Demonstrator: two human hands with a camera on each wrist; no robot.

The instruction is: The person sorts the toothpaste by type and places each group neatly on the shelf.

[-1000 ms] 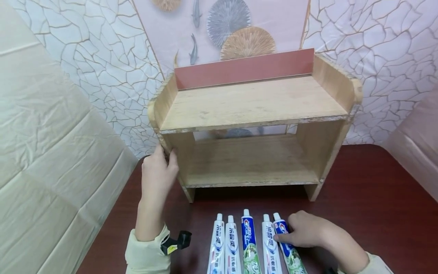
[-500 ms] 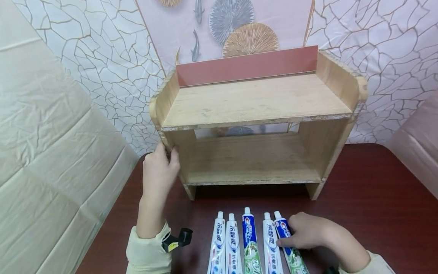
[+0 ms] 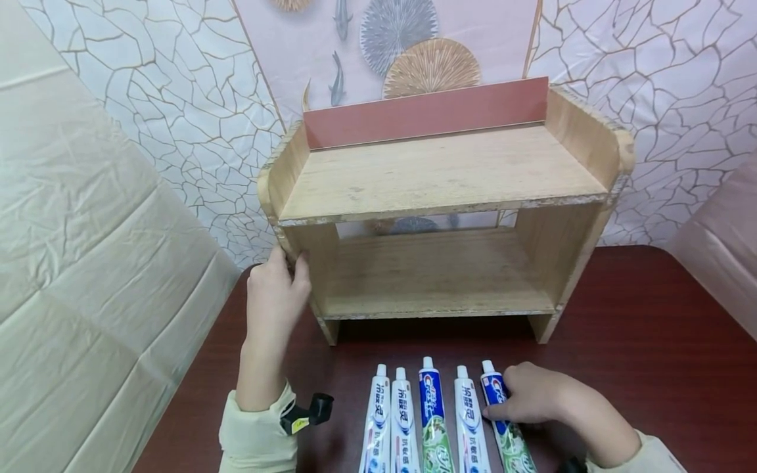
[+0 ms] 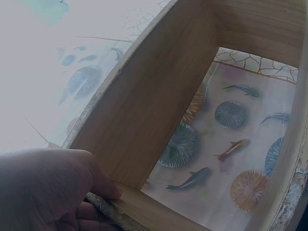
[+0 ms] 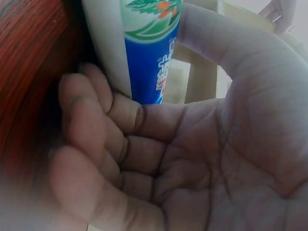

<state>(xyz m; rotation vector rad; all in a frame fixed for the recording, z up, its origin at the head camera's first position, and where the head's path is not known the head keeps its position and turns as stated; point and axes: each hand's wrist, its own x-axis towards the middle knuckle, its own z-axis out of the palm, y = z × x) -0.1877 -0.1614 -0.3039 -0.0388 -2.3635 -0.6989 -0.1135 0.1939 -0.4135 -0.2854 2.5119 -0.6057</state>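
Observation:
My left hand point(image 3: 273, 295) grips the left side panel of a two-tier wooden shelf point(image 3: 437, 172). In the left wrist view the thumb of that left hand point(image 4: 48, 187) lies on the inner side of the panel edge, with fingers curled outside. Low in the head view, my right hand point(image 3: 535, 394) pinches the rightmost blue-and-green toothpaste tube point(image 3: 514, 447), which lies on the table. Up close, the tube point(image 5: 149, 57) sits between thumb and index finger. Left of it lie a white toothpaste tube point(image 3: 470, 417), another blue-and-green tube point(image 3: 434, 407) and two more white toothpaste tubes point(image 3: 404, 420).
The dark red table point(image 3: 662, 341) extends to both sides of the shelf. A pinkish strip point(image 3: 426, 118) stands along the back of the shelf's top tier. Patterned cloth point(image 3: 148, 98) hangs behind, and a pale quilted sheet point(image 3: 89, 295) slopes down on the left.
The right hand has shifted the rightmost tube slightly to the right, so a gap now shows between its cap and the white tube's. The left hand keeps its hold on the shelf.

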